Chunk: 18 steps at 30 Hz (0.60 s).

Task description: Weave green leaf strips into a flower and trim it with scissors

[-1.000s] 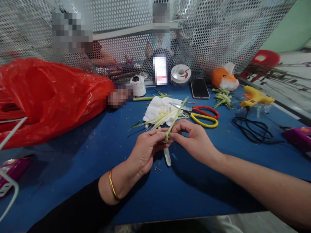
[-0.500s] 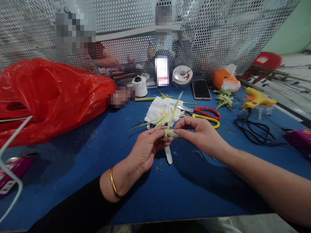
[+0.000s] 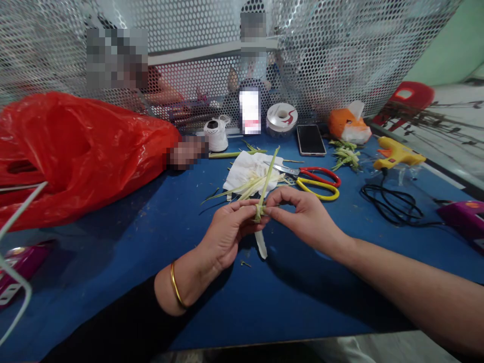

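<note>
Between my two hands is a pale green leaf strip (image 3: 267, 177), folded into a small knot, with one long end pointing up and away and a whitish end hanging below. My left hand (image 3: 230, 227) pinches the knot from the left, its fingers curled beneath. From the right, my right hand (image 3: 302, 214) closes thumb and forefinger at the knot's edge; its other fingertips are partly hidden. Just beyond lie a white tissue (image 3: 242, 169) with thin leaf strips (image 3: 249, 190) on it, and scissors (image 3: 315, 182) with one red and one yellow handle.
A red plastic bag (image 3: 94, 151) fills the left side. Along the back stand a thread spool (image 3: 216, 137), a lit phone (image 3: 250, 112), a ribbon roll (image 3: 282, 121) and a dark phone (image 3: 311, 140). At right are a tissue pack (image 3: 348, 125) and a yellow glue gun (image 3: 399, 153) with its black cord.
My right hand has moved slightly left, up against the knot. The strip end that stretched between my hands is now folded in or covered by my fingers. My left hand stays nearly still.
</note>
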Each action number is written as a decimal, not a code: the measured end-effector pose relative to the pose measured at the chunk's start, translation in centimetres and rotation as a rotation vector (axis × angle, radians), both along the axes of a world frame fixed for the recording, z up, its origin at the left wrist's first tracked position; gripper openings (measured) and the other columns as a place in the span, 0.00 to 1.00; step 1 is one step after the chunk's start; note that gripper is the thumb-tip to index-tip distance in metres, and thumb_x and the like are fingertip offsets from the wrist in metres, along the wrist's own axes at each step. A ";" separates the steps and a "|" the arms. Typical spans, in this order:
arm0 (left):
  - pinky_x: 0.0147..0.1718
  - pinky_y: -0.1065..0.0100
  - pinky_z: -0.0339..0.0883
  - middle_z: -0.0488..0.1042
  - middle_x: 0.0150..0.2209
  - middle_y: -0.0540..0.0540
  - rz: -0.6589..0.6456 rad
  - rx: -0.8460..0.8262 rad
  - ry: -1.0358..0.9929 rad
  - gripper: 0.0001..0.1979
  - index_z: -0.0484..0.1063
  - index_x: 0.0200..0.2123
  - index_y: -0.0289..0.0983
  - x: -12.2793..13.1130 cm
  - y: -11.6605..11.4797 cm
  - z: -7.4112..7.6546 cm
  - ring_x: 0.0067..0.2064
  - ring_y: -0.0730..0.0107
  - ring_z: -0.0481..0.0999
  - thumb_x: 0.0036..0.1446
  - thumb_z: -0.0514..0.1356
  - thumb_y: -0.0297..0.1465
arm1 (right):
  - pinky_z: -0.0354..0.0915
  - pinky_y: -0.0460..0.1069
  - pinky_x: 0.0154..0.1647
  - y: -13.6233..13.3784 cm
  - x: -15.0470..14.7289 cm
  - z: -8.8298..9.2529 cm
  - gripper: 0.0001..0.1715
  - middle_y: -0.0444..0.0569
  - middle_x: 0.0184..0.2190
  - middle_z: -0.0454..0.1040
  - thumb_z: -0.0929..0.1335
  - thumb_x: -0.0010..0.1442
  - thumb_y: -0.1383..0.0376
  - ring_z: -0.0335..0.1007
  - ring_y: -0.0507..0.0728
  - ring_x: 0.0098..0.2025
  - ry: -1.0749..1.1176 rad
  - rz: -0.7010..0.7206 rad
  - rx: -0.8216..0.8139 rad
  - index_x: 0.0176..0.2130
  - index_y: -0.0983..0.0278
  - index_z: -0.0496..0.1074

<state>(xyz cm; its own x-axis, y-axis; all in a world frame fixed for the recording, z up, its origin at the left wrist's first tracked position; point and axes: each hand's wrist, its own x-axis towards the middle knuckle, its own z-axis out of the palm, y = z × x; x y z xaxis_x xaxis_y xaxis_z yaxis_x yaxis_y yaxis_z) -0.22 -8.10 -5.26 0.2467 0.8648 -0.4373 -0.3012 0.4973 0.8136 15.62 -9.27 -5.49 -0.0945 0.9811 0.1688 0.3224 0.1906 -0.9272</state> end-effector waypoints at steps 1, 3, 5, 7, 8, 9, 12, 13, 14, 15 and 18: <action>0.28 0.73 0.72 0.79 0.27 0.44 -0.006 -0.003 0.001 0.07 0.75 0.35 0.31 0.0 0.0 0.1 0.27 0.72 0.78 0.50 0.62 0.22 | 0.63 0.50 0.37 0.2 0.2 0.1 0.09 0.46 0.28 0.73 0.69 0.55 0.61 0.68 0.54 0.32 0.063 0.002 -0.058 0.28 0.65 0.71; 0.28 0.73 0.72 0.79 0.27 0.43 -0.022 -0.008 0.013 0.07 0.75 0.35 0.30 0.1 0.0 0.2 0.26 0.71 0.78 0.50 0.62 0.22 | 0.63 0.49 0.34 0.5 0.6 0.3 0.12 0.46 0.28 0.73 0.70 0.55 0.58 0.67 0.53 0.31 0.224 -0.014 -0.192 0.31 0.65 0.72; 0.28 0.72 0.72 0.79 0.28 0.43 -0.048 -0.010 0.031 0.07 0.75 0.36 0.30 0.1 -0.1 0.2 0.27 0.71 0.79 0.51 0.62 0.22 | 0.63 0.47 0.32 0.8 0.8 0.2 0.13 0.45 0.28 0.73 0.71 0.54 0.57 0.67 0.51 0.30 0.379 -0.011 -0.314 0.32 0.65 0.72; 0.28 0.73 0.72 0.79 0.28 0.42 -0.084 -0.010 0.051 0.08 0.75 0.36 0.30 0.1 -0.1 0.2 0.28 0.70 0.79 0.50 0.62 0.22 | 0.62 0.47 0.30 0.8 0.8 -0.1 0.12 0.45 0.27 0.73 0.73 0.51 0.58 0.67 0.51 0.28 0.470 0.033 -0.401 0.31 0.65 0.73; 0.28 0.73 0.72 0.79 0.28 0.43 -0.105 -0.011 0.059 0.08 0.75 0.36 0.30 0.1 -0.2 0.2 0.28 0.70 0.79 0.51 0.62 0.22 | 0.62 0.46 0.30 0.8 0.8 -0.2 0.12 0.44 0.26 0.73 0.73 0.50 0.59 0.67 0.50 0.28 0.488 0.046 -0.426 0.29 0.65 0.73; 0.28 0.73 0.72 0.78 0.28 0.43 -0.125 -0.016 0.063 0.07 0.75 0.36 0.30 0.1 -0.2 0.1 0.28 0.69 0.79 0.51 0.62 0.22 | 0.62 0.46 0.29 0.8 0.7 -0.3 0.12 0.44 0.25 0.73 0.74 0.48 0.59 0.66 0.50 0.27 0.486 0.043 -0.436 0.28 0.66 0.73; 0.28 0.73 0.73 0.78 0.27 0.44 -0.186 -0.044 0.057 0.07 0.75 0.36 0.30 -0.1 -0.1 0.0 0.28 0.70 0.79 0.51 0.61 0.22 | 0.59 0.46 0.25 0.6 0.3 -0.6 0.15 0.43 0.21 0.72 0.76 0.45 0.58 0.64 0.49 0.24 0.433 -0.020 -0.406 0.23 0.66 0.72; 0.28 0.73 0.73 0.78 0.27 0.44 -0.210 -0.057 0.052 0.07 0.75 0.35 0.30 -0.1 -0.1 0.0 0.28 0.70 0.79 0.51 0.61 0.21 | 0.58 0.45 0.24 0.6 0.1 -0.7 0.16 0.43 0.20 0.71 0.76 0.44 0.58 0.62 0.48 0.23 0.416 -0.032 -0.397 0.22 0.66 0.71; 0.28 0.73 0.73 0.77 0.27 0.44 -0.233 -0.070 0.047 0.07 0.75 0.35 0.30 -0.2 -0.1 -0.1 0.28 0.70 0.79 0.51 0.61 0.21 | 0.57 0.45 0.24 0.5 0.0 -0.7 0.16 0.42 0.20 0.70 0.76 0.44 0.58 0.61 0.48 0.22 0.403 -0.035 -0.391 0.21 0.66 0.70; 0.28 0.73 0.73 0.77 0.26 0.44 -0.255 -0.082 0.042 0.06 0.75 0.34 0.30 -0.2 -0.1 -0.1 0.28 0.70 0.79 0.51 0.61 0.21 | 0.56 0.45 0.23 0.5 -0.1 -0.7 0.16 0.42 0.19 0.70 0.75 0.44 0.58 0.61 0.48 0.22 0.392 -0.030 -0.389 0.21 0.66 0.70; 0.27 0.74 0.73 0.77 0.26 0.44 -0.260 -0.108 0.018 0.06 0.75 0.33 0.30 -0.3 0.0 -0.1 0.27 0.71 0.79 0.50 0.61 0.20 | 0.58 0.46 0.25 0.7 -0.1 -0.7 0.15 0.43 0.21 0.70 0.73 0.48 0.58 0.62 0.49 0.24 0.362 0.003 -0.380 0.23 0.66 0.71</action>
